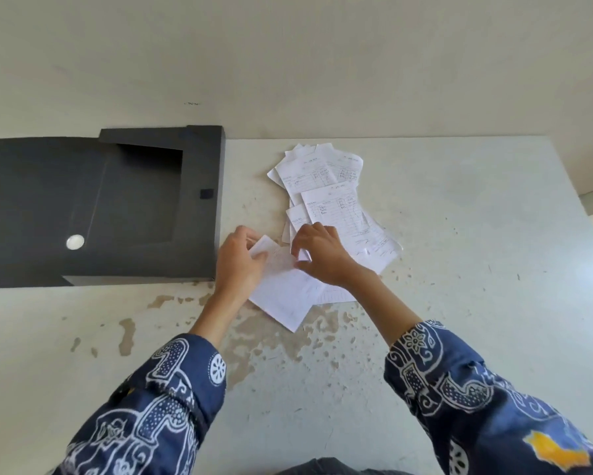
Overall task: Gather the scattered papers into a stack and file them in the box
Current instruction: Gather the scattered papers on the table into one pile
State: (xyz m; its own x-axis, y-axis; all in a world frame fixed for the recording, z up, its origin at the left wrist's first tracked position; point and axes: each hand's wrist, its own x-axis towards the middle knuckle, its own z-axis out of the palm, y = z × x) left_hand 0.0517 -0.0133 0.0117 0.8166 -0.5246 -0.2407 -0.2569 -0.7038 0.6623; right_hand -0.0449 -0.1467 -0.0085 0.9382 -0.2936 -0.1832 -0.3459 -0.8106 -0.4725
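Several white printed sheets (325,186) lie fanned out and overlapping on the pale table (459,234), right of centre. Nearer me, a small bundle of sheets (284,293) is tilted, its blank side up. My left hand (240,262) grips the bundle's upper left corner. My right hand (319,255) pinches a sheet's edge at the bundle's top, where it meets the fanned sheets. A black file box (134,200) lies open at the left, its inside bare, close beside my left hand.
The box's lid (31,207) spreads flat to the left, with a round metal finger hole (75,242). The tabletop's paint is chipped in front of me. A plain wall stands behind the table's far edge. The table's right edge curves away.
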